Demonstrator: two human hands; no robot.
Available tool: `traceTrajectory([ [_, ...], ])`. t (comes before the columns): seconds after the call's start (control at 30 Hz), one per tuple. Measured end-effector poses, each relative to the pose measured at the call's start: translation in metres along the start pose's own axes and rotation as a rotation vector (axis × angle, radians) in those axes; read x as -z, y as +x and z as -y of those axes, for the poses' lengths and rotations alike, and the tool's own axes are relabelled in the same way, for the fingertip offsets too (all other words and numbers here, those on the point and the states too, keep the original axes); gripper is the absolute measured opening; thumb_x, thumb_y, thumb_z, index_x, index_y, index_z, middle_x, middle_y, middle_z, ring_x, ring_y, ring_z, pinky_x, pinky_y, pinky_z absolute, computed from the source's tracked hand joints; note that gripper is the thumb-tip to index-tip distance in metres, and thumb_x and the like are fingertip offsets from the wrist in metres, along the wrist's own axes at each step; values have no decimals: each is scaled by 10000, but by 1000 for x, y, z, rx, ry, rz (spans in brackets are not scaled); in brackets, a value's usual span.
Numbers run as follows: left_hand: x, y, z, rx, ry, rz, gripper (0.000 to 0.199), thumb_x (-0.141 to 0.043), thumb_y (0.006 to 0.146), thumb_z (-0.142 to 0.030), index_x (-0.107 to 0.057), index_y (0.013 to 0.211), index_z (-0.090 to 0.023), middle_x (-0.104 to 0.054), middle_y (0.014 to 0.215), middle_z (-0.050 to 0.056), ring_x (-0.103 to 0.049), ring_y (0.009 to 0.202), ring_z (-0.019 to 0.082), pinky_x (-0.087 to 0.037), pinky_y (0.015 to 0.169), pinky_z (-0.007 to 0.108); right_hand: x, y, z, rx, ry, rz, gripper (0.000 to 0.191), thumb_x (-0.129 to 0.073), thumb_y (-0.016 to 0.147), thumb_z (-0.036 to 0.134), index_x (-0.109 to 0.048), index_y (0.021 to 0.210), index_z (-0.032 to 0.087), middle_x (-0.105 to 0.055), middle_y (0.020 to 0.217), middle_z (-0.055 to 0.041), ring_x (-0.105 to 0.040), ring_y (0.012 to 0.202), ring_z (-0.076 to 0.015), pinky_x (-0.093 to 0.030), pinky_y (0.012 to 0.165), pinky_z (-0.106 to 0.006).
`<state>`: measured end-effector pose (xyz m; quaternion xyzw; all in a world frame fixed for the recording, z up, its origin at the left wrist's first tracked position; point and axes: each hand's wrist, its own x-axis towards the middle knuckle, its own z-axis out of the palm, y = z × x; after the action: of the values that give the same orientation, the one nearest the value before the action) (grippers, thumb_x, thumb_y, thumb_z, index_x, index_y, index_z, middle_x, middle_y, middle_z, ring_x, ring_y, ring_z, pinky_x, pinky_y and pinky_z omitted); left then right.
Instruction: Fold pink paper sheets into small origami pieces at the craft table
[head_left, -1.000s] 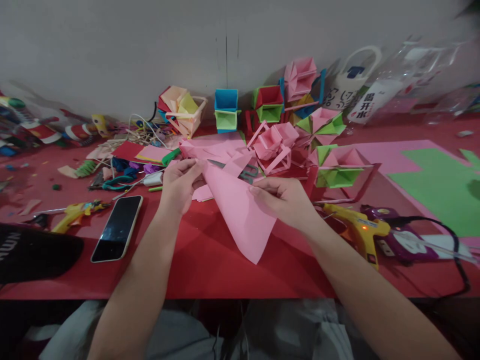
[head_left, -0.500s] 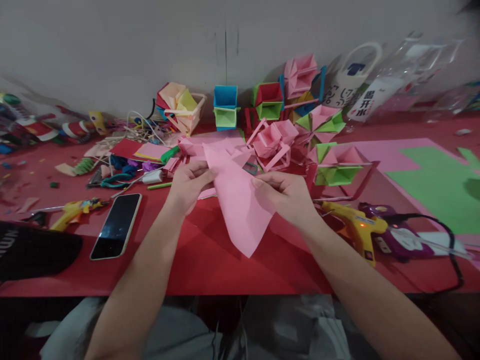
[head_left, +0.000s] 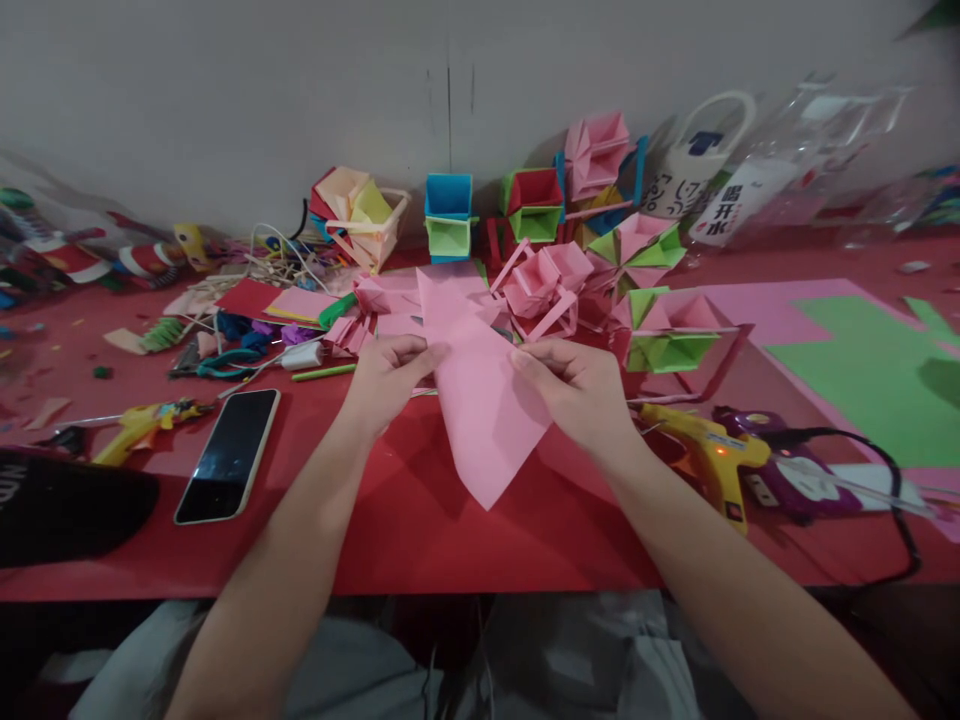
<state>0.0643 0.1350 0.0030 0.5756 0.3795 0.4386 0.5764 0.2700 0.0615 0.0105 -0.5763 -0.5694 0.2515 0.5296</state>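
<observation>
A sheet of pink paper (head_left: 487,410) is held up above the red tabletop (head_left: 420,545), bent over with one corner pointing down toward me. My left hand (head_left: 394,380) pinches its left edge between thumb and fingers. On the opposite edge, my right hand (head_left: 574,390) has the same kind of pinch. Behind the sheet lie pink folded paper pieces (head_left: 386,293), partly covered by it. A pink folded paper box with strips (head_left: 536,280) sits just beyond my right hand.
On the left lie a phone (head_left: 229,455), a yellow glue gun (head_left: 142,425) and a black container (head_left: 75,505). A second yellow glue gun (head_left: 712,450), its light glowing, is near my right forearm. Coloured paper boxes (head_left: 448,215) line the wall, and green paper (head_left: 862,370) lies at right.
The pink paper has turned slightly in my hands, its upper corner shifting right and its lower corner a little left. Both hands keep their pinch, and the view has shifted slightly.
</observation>
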Motion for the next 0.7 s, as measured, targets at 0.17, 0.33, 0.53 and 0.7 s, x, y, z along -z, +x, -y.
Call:
traceTrajectory([
  [0.17, 0, 1, 5, -31, 84, -62, 350, -797, 710, -484, -685, 643, -159, -613, 584, 7, -569, 511, 116, -533, 515, 239, 0, 0, 0, 15, -14, -7, 132, -664, 856, 302, -745, 830, 202, -755, 818, -42, -696, 770, -204, -567, 719, -341],
  [0.33, -2, 0, 5, 46, 28, 42, 399, -767, 721, -543, -676, 664, -159, -626, 651, 14, -604, 588, 129, -573, 617, 273, 1, 1, -3, -6, 22, -66, 144, -673, 846, 317, -745, 858, 192, -757, 827, -48, -698, 769, -210, -568, 719, -351],
  [0.53, -5, -2, 8, -50, 207, 7, 376, -748, 755, -511, -664, 665, -156, -594, 610, 6, -532, 539, 109, -462, 510, 219, 1, 2, -4, 5, 24, -93, 166, -670, 851, 349, -746, 867, 202, -751, 828, -48, -698, 791, -216, -568, 727, -355],
  [0.7, -8, -2, 10, -53, 231, 17, 379, -699, 800, -507, -631, 646, -167, -585, 605, 2, -533, 539, 111, -458, 518, 224, 2, 3, -6, 1, 27, -138, 169, -666, 854, 345, -747, 873, 197, -750, 836, -48, -697, 791, -216, -564, 722, -356],
])
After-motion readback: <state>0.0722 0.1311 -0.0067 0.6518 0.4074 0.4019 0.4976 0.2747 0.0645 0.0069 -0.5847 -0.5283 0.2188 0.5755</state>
